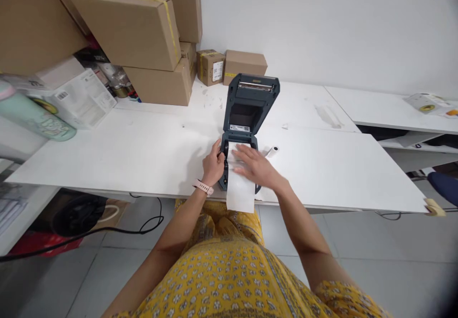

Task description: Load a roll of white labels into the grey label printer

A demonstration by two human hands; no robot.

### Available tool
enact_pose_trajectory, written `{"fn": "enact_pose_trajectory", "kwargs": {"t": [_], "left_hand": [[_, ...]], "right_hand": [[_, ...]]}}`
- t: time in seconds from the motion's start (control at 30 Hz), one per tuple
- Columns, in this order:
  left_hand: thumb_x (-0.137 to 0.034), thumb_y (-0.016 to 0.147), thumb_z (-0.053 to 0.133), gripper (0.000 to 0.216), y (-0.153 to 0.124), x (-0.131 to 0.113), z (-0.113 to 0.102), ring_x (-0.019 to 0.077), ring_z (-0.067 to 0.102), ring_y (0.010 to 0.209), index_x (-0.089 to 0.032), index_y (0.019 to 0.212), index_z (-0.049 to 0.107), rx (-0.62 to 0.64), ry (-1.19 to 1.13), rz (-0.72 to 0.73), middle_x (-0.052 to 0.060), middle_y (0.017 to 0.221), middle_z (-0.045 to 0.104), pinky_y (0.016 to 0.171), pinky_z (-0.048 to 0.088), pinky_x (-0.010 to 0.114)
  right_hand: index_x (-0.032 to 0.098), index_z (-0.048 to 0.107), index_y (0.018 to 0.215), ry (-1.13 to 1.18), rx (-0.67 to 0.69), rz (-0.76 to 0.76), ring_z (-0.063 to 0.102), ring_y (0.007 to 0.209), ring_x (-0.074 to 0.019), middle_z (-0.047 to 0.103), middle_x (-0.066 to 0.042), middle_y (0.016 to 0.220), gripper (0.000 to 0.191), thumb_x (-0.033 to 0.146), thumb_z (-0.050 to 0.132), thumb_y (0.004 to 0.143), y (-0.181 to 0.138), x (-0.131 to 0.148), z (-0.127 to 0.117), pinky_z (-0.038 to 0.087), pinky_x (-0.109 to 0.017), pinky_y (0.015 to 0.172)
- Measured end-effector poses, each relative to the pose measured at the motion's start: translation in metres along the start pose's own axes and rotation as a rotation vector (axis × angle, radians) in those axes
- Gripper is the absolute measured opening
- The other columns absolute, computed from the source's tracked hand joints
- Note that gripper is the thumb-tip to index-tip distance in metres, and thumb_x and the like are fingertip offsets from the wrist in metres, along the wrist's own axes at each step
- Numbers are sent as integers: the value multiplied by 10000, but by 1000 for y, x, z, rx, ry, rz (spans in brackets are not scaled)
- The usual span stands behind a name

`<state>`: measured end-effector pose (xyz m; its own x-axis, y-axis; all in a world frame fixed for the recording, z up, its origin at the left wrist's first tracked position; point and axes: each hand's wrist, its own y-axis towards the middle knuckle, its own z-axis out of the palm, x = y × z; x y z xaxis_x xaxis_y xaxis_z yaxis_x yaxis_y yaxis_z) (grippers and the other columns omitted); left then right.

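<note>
A dark grey label printer point(251, 103) stands on the white table with its lid raised. Inside it sits a white label roll point(232, 150), and a strip of label paper point(240, 191) hangs out over the table's front edge. My left hand point(213, 165) grips the printer's left side, fingers curled round the casing. My right hand point(255, 165) lies with outstretched fingers on the roll and paper, covering part of the printer's right side. Just right of the printer, a small white tube-like roll point(272, 152) rests on the table.
Cardboard boxes point(136, 31) are stacked at the back left, with two smaller boxes point(245, 65) behind the printer. A mint-green bottle point(43, 117) and white packages point(84, 96) stand at far left. A black cable point(118, 229) runs below the table point(322, 174).
</note>
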<state>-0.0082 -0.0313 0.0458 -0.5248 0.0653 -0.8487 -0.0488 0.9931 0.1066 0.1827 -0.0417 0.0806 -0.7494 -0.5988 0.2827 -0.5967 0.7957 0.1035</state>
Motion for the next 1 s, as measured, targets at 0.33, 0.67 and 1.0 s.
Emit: {"fn": "enact_pose_trajectory", "kwargs": {"t": [0.33,0.67,1.0], "left_hand": [[-214,953,437,499,1,-1,0,238,676,1198,-222,1448,502,-12,-27,-3,82,1319,702,1070,482,422],[-247,952,460,457,3,8,4,220,664,1209,-230,1402,538,-7,-102,14,71,1352,681,1064,494,388],[-423,873,674,749,-35,10,7,276,337,1512,-263,1532,357,123,-463,-59,76,1636,360,1239,304,435]], "right_hand": [[355,321,1578,-2,-115,145,259,1550,-335,295,-59,1668,648,554,474,981,-64,61,42,346,-598,1221],[294,518,1460,-20,-92,123,355,1511,-321,374,-101,1632,557,579,427,991,-65,53,32,404,-544,1187],[260,538,1448,-42,-172,86,395,1487,-340,417,-138,1604,542,524,527,975,-68,55,35,414,-576,1168]]}}
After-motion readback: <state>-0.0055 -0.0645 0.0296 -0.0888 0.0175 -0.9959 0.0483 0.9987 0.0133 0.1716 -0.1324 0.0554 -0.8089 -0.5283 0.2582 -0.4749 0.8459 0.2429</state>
